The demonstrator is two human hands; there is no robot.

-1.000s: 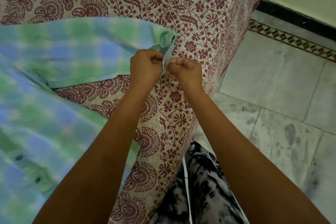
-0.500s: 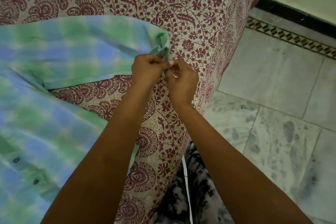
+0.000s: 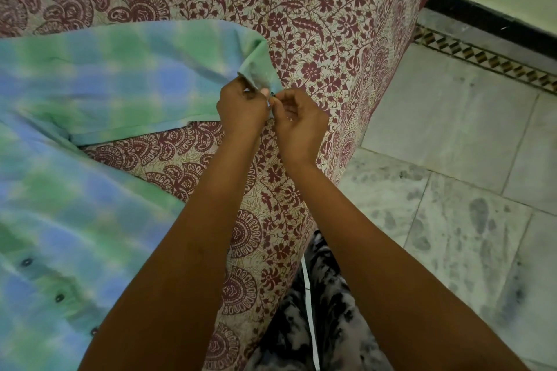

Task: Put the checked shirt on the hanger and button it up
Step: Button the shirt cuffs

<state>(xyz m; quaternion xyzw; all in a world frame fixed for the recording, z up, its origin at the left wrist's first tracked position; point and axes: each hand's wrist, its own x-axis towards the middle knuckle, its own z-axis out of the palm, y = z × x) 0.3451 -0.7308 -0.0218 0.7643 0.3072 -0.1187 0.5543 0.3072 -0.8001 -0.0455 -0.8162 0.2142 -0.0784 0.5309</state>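
Observation:
The green and blue checked shirt (image 3: 75, 190) lies spread on the bed at the left, its front placket with dark buttons (image 3: 59, 297) near the lower left. One sleeve (image 3: 120, 81) stretches right to its cuff (image 3: 256, 66). My left hand (image 3: 241, 108) pinches the cuff edge. My right hand (image 3: 298, 123) meets it from the right, fingertips closed on the cuff where a small dark button shows. No hanger is in view.
The bed is covered by a maroon floral patterned sheet (image 3: 316, 24) that drops off at the right. Grey marble floor tiles (image 3: 452, 159) lie to the right, with a patterned border and wall beyond. My leg in black-and-white fabric (image 3: 316, 325) is at the bottom.
Both hands have stayed together at the sleeve cuff, shifting slightly lower. The cuff has folded and bunched more between the fingertips.

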